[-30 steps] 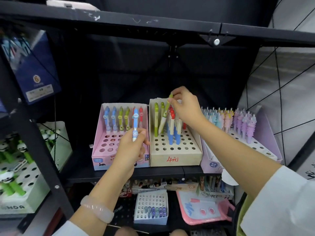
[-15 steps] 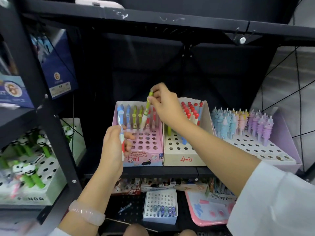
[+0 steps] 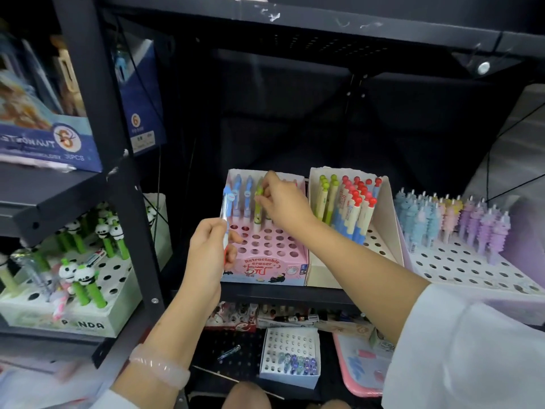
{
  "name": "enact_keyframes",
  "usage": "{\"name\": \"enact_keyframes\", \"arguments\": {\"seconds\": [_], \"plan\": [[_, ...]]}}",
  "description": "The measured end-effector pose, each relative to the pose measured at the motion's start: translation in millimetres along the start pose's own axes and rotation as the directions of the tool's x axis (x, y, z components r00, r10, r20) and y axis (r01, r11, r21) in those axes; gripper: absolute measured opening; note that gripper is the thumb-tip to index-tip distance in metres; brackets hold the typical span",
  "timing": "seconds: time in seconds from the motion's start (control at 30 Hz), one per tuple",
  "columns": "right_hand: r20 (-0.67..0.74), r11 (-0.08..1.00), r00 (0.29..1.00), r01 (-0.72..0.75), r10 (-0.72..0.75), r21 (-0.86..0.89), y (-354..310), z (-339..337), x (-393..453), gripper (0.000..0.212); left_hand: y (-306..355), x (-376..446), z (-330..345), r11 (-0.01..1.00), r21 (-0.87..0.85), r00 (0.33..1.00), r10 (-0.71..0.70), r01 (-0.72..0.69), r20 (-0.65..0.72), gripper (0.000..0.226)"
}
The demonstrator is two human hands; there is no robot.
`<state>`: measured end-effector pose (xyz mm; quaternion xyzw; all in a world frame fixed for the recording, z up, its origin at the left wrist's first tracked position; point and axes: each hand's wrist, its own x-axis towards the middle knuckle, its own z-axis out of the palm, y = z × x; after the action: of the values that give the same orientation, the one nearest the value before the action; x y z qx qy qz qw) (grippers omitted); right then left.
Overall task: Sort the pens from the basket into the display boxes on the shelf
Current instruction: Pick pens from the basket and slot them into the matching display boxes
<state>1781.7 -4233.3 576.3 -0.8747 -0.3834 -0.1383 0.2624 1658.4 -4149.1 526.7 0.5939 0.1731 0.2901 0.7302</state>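
On the dark shelf [image 3: 283, 292], the right hand [image 3: 284, 202] seats a pinched green pen [image 3: 259, 202] in the pink box [image 3: 265, 265], while the left hand [image 3: 208, 255] grips a blue pen [image 3: 225, 202], likely due next for a free hole.

Open dark space lies above and behind the pink display box [image 3: 265, 261], under the upper shelf beam [image 3: 295, 22]. Its front holes stand empty; pens [image 3: 237, 196] fill the back row. A black upright post [image 3: 118, 172] blocks the left side, a beige box [image 3: 383, 219] the right.
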Motion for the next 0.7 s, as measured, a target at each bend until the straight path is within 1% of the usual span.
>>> {"name": "enact_keyframes", "arguments": {"seconds": [0.07, 0.13, 0.2, 0.23, 0.3, 0.33, 0.37, 0.4, 0.43, 0.5, 0.57, 0.63, 0.7], "plan": [[0.013, 0.995, 1.000, 0.012, -0.011, -0.094, -1.9, 1.2, 1.0, 0.027, -1.4, -1.0, 1.0, 1.000, 0.015, 1.000, 0.010, -0.010, 0.010, 0.019], [0.017, 0.988, 1.000, 0.025, -0.023, -0.153, -2.1, -0.8, -0.6, 0.028, -2.2, -2.9, 2.0, 0.999, 0.026, 0.999, 0.030, -0.030, 0.022, 0.020], [0.015, 0.988, 1.000, 0.029, -0.027, -0.153, -0.2, -5.0, -4.9, 0.033, -2.3, -4.7, 3.4, 0.999, 0.027, 0.999, 0.043, -0.044, 0.030, 0.022], [-0.009, 0.992, 1.000, 0.021, -0.022, -0.124, 0.8, -7.6, -7.8, 0.035, -2.3, -5.5, 4.3, 0.998, 0.028, 0.998, 0.047, -0.048, 0.035, 0.022], [-0.106, 1.000, 0.994, 0.002, 0.000, 0.012, -1.2, -13.6, -13.9, 0.035, -1.9, -6.4, 7.3, 0.998, 0.030, 0.997, 0.055, -0.057, 0.045, 0.023], [-0.125, 0.990, 0.992, -0.007, 0.025, 0.144, -3.7, -16.7, -16.6, 0.031, -1.9, -6.6, 9.4, 0.998, 0.029, 0.997, 0.055, -0.057, 0.047, 0.023], [-0.095, 0.953, 0.994, -0.018, 0.049, 0.303, -6.9, -19.7, -18.9, 0.028, -1.8, -7.0, 12.1, 0.998, 0.026, 0.997, 0.054, -0.056, 0.050, 0.023], [-0.021, 0.896, 0.998, -0.037, 0.052, 0.443, -10.6, -22.4, -21.5, 0.026, -1.6, -7.6, 15.0, 0.998, 0.023, 0.997, 0.053, -0.054, 0.054, 0.023], [0.066, 0.841, 0.997, -0.070, 0.040, 0.536, -13.8, -24.1, -24.4, 0.025, -1.6, -8.5, 18.1, 0.998, 0.022, 0.997, 0.052, -0.053, 0.061, 0.022], [0.188, 0.781, 0.982, -0.135, 0.023, 0.609, -18.1, -25.0, -28.5, 0.025, -1.2, -10.4, 22.4, 0.998, 0.024, 0.996, 0.058, -0.060, 0.072, 0.022], [0.206, 0.738, 0.977, -0.173, 0.047, 0.652, -20.8, -25.3, -29.1, 0.026, -0.5, -9.4, 20.8, 0.993, 0.067, 0.994, 0.093, -0.097, 0.063, 0.023], [0.139, 0.713, 0.986, -0.162, 0.090, 0.682, -22.3, -26.0, -25.4, 0.023, 1.2, -5.1, 12.2, 0.974, 0.148, 0.985, 0.163, -0.169, 0.049, 0.025], [0.033, 0.734, 0.989, -0.131, 0.147, 0.667, -22.2, -26.3, -19.0, 0.016, 5.5, 0.4, -0.4, 0.949, 0.207, 0.971, 0.235, -0.238, 0.041, 0.027]]}}
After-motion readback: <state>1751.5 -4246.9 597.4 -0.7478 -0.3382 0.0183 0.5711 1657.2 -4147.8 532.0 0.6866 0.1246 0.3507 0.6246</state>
